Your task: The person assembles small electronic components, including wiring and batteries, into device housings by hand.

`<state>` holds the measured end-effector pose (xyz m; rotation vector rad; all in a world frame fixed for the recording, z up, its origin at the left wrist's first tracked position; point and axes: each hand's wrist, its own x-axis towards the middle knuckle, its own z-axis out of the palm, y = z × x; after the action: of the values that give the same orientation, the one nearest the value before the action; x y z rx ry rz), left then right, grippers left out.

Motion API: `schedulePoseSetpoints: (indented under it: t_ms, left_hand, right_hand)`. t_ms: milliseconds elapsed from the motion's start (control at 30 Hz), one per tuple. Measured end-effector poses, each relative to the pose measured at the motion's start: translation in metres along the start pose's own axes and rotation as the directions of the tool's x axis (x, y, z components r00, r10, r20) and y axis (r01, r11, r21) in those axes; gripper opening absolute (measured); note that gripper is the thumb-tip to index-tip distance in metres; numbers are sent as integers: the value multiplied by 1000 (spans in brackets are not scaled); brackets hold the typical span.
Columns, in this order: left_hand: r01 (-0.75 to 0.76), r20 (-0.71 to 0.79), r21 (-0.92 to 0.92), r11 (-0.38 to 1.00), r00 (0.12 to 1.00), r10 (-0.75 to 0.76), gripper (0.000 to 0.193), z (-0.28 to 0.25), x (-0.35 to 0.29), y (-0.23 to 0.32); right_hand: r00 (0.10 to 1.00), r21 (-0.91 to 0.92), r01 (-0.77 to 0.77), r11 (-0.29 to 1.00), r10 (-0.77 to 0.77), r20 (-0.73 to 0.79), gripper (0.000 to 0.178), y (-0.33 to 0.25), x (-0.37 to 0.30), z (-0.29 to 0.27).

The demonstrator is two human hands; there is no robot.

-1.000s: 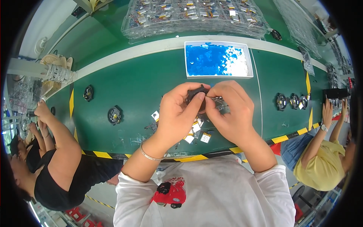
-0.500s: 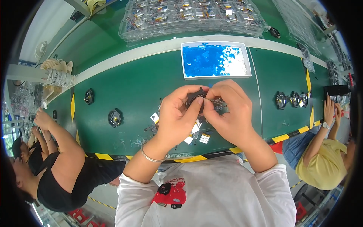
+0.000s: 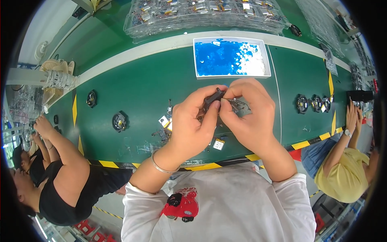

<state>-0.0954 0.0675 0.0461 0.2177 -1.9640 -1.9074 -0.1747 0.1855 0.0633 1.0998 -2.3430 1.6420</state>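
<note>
My left hand (image 3: 189, 119) is closed around a small black housing (image 3: 215, 98), held tilted above the table with thumb and fingers. My right hand (image 3: 253, 115) meets it there, thumb and forefinger pinched at the housing's right edge. Thin dark and silvery strands (image 3: 240, 104) show in the right hand's palm; whether they are wires or a tool I cannot tell. Below the hands lies a flat silver battery (image 3: 219, 144) with a yellow edge. Small white and black parts (image 3: 164, 121) lie beside my left wrist, some hidden by my hands.
A white box (image 3: 269, 60) of blue and white pieces stands beyond my hands. Round black housings (image 3: 119, 121) sit left and right (image 3: 302, 104). Clear trays of parts (image 3: 201, 18) are stacked at the back. A co-worker's arm (image 3: 66, 151) is at left, another's hands (image 3: 351, 119) at right.
Both hands have shifted slightly, the right one a little to the right. The black housing has turned and now shows more edge-on. The view has also shifted slightly.
</note>
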Motion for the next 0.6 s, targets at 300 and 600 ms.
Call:
schedulePoseSetpoints:
  t_ms: [300, 600]
  left_hand:
    - [150, 9, -264, 953, 988, -153, 17, -9, 8, 3]
    - [238, 39, -293, 926, 971, -237, 14, -19, 11, -1]
  right_hand:
    - [982, -104, 186, 977, -187, 7, 19, 1, -4, 4]
    - [953, 199, -243, 949, 196, 230, 20, 9, -3, -4]
